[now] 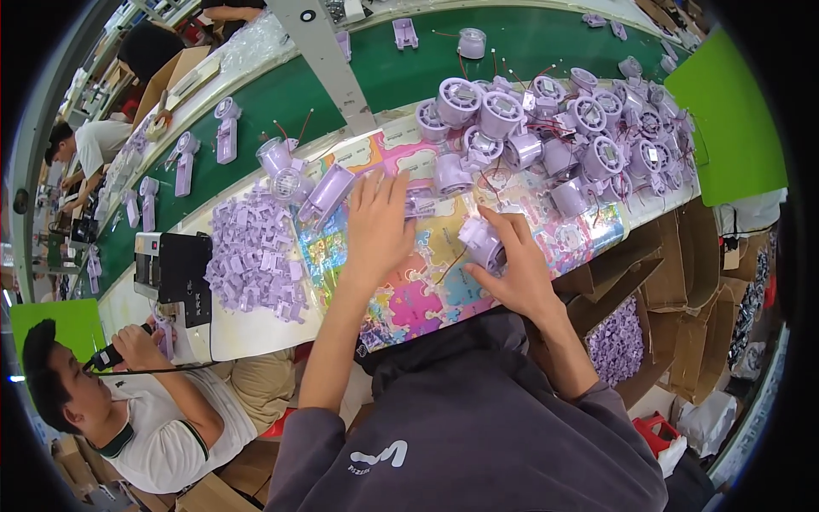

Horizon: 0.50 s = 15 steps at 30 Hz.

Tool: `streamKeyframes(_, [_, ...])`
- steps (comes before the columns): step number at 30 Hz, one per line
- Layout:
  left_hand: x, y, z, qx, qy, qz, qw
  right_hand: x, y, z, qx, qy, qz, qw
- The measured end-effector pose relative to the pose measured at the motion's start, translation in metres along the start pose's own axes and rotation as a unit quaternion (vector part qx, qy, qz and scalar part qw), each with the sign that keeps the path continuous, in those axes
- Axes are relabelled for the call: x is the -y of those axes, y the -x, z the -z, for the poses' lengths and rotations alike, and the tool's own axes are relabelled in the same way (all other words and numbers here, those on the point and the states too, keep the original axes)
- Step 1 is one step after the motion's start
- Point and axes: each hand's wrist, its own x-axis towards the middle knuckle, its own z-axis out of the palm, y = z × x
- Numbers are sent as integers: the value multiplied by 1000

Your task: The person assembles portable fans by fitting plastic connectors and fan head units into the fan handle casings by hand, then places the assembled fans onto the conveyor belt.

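Note:
My right hand (520, 269) has its thumb and fingers closed round a lilac round fan housing (483, 241) with a thin wire trailing from it. My left hand (377, 226) lies open, fingers stretched out, over the colourful printed mat (426, 294). Beside its fingertips, on the left, rests a lilac handle shell (328, 193). Another lilac plastic piece (418, 203) shows at the right side of the left hand, partly hidden by it. Close beyond the right hand lies a loose lilac fan housing (452, 174).
A large heap of lilac fan housings (589, 128) with red wires covers the right side. Small lilac parts (252, 247) lie piled at left. Beyond runs a green conveyor belt (392, 64) under a metal post (328, 60). A co-worker (162, 384) holds a power screwdriver (111, 354) at left.

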Motion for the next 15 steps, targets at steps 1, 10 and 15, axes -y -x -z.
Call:
streamKeyframes(1, [8,-2,-2,52,27,-22,998,0,-1,2,-4,27,7,1000])
streamKeyframes(10, [-16,-2,57,285,195,50,937,6,-3,21,10,-31,51,998])
streamKeyframes(15, [-15,4,71,278,213,34,936,22,-15,27,15,93,183,979])
